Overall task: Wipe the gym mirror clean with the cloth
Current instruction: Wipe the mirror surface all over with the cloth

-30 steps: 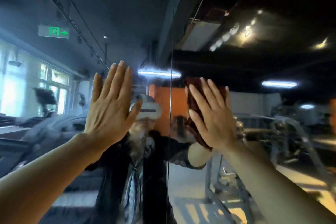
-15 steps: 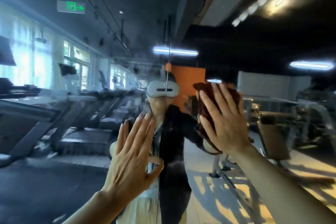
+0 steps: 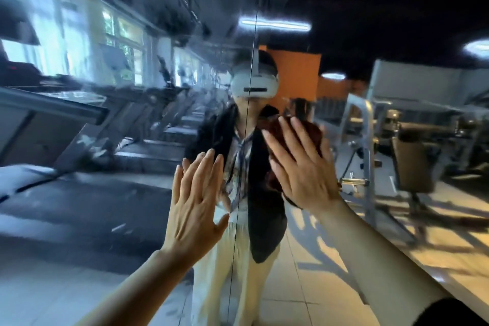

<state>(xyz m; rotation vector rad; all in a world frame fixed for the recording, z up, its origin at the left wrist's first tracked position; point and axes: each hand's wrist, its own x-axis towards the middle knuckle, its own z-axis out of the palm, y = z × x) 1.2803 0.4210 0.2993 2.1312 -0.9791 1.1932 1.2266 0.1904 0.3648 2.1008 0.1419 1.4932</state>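
Note:
The gym mirror [image 3: 105, 206] fills the whole view, with a vertical seam [image 3: 244, 140] between two panels near the middle. My right hand [image 3: 301, 167] lies flat with straight, spread fingers, pressing a dark red cloth [image 3: 312, 130] against the right panel just beside the seam. The cloth shows above and between the fingers; most of it is hidden under the palm. My left hand [image 3: 195, 206] is flat and bare on the left panel, lower than the right hand, fingers straight and pointing up.
The glass reflects a person wearing a white headset [image 3: 254, 85], a row of treadmills [image 3: 127, 124] on the left, weight machines [image 3: 412, 156] on the right and an orange wall [image 3: 296, 74] behind. The left panel looks smeared and hazy.
Both hands have slid down the mirror, the cloth moving down with the right hand. The view has tilted downward, so more floor and less ceiling is reflected.

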